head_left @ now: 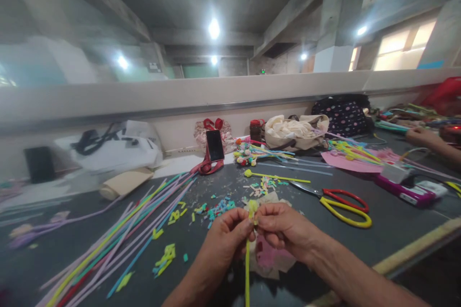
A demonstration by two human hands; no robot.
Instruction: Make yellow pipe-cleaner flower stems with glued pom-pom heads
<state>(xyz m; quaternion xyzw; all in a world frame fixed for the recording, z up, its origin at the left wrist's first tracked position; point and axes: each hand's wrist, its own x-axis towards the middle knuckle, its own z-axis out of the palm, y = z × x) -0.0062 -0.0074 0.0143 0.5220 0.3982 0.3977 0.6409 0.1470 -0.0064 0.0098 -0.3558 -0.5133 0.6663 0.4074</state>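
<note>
Between my hands stands a yellow pipe cleaner flower (247, 268), its bunched head up and its long stem hanging down. My left hand (228, 232) is closed, thumb and fingers pinching the stem just under the head. On the other side, my right hand (284, 228) is closed too, with its fingertips pressed at the base of the head. Exactly what the right fingertips pinch is partly hidden. Beneath the hands lie crumpled paper and a pink piece (270, 254). Small cut blue and teal bits (221, 208) are scattered beside my left hand.
Scissors (342, 204) with red and yellow handles lie to the right. Long coloured pipe cleaners (118, 240) spread at left, near yellow pieces (165, 259). A phone (215, 145) leans at the back by finished flowers (248, 153). Another person's hand (421, 136) works at far right, beyond a purple power strip (405, 191).
</note>
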